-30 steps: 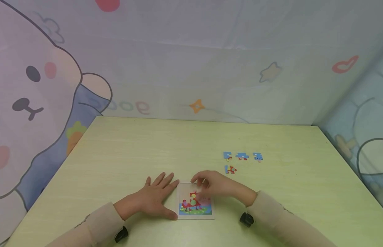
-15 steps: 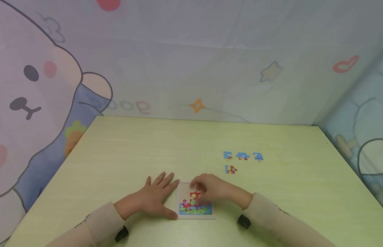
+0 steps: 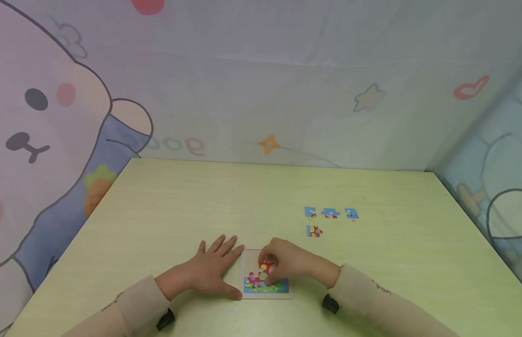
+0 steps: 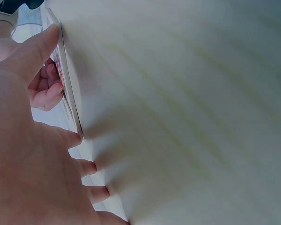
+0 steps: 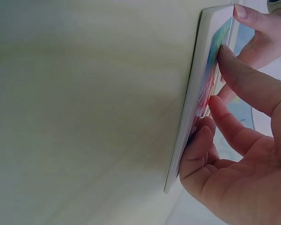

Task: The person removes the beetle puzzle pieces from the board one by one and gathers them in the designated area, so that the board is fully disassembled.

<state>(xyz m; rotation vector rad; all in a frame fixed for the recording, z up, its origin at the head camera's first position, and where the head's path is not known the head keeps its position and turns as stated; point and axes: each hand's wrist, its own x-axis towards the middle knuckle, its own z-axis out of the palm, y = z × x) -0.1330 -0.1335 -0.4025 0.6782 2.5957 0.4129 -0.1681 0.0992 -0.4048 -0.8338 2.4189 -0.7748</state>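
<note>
A square jigsaw puzzle [image 3: 251, 257] lies in its pale frame near the table's front, its lower part filled with red figures on blue and green. My left hand [image 3: 212, 271] rests spread on the table beside it, thumb and index fingertips at the frame's left edge. Over the right half of the puzzle, my right hand [image 3: 288, 262] bends thumb and index finger around a red puzzle piece [image 3: 264, 270]. In the right wrist view, the thumb tip is on the blue-green strip [image 5: 216, 42] and the index fingertip on the red part; the other fingers curl at the board. The hand hides the puzzle's right side.
Behind the right hand lie several loose puzzle pieces: three blue ones in a row, with one piece [image 3: 330, 213] in the middle, and a red and blue one [image 3: 314, 231] below. The pale wooden table [image 3: 202, 196] ends at a printed cloth backdrop [image 3: 269, 93].
My right hand has shifted slightly left and down over the puzzle, its thumb and index finger settling around the red piece. The left hand and the loose pieces stay in place.
</note>
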